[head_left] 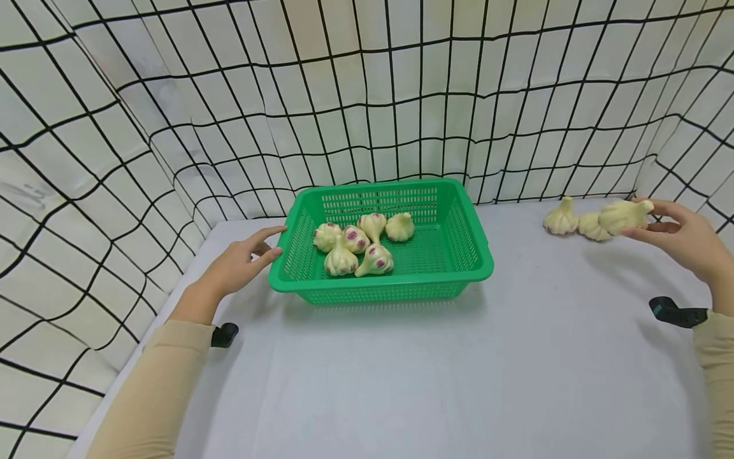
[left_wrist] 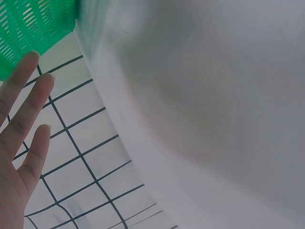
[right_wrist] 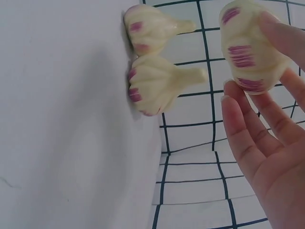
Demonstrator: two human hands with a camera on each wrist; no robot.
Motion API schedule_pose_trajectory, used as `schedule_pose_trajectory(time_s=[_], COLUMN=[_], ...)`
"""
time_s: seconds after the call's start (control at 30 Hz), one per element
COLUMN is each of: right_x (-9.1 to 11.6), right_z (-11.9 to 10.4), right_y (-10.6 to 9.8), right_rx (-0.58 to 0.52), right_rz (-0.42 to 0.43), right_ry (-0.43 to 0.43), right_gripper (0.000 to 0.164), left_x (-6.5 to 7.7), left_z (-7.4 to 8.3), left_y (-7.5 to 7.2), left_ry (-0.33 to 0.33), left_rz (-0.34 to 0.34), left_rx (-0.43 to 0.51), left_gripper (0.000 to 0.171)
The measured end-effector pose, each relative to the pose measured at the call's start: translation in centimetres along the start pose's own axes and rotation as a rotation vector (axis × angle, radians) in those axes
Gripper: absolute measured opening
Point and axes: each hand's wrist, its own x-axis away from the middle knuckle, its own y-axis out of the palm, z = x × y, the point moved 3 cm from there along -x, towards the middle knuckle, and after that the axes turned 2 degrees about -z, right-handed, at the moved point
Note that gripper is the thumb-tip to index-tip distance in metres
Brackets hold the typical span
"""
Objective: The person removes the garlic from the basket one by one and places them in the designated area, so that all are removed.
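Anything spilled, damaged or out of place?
Nothing stands out, no visible spill or damage: green basket upright with six garlic bulbs inside, two more bulbs on the table, another bulb in the right hand.

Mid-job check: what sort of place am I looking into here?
Probably a small screened-off work station: black netting over white backing rises beside a pale tabletop, which bears a green basket of garlic bulbs; the person's right hand holds another bulb.
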Motion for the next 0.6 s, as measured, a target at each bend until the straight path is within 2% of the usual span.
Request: schedule_pose_trajectory(time_s=[0.37, 0.5, 0.57, 0.6], right_x=[0.8, 0.5, -0.3, -0.3], right_z=[3.2, 4.8, 7.2, 7.0], right_y=[-0.1, -0.1, 0.0, 0.0], right_rx=[-0.066, -0.067, -0.032, -0.020], right_rz=[0.122, 0.116, 0.118, 0.105], right_ry=[0.085, 0.149, 0.174, 0.191], right_gripper=[0.074, 0.076, 0.081, 0.082], left_x=[-0.1, -0.1, -0.1, -0.1], left_z=[-0.1, 0.0, 0.0, 0.0], left_y=[0.0, 0.0, 0.0, 0.1], left_ry=[0.004, 0.010, 0.010, 0.011], left_rz=[0.001, 0.003, 0.004, 0.005], left_rx=[-0.001, 0.002, 0.006, 0.008], left_gripper=[0.058, 0.058, 0.058, 0.058])
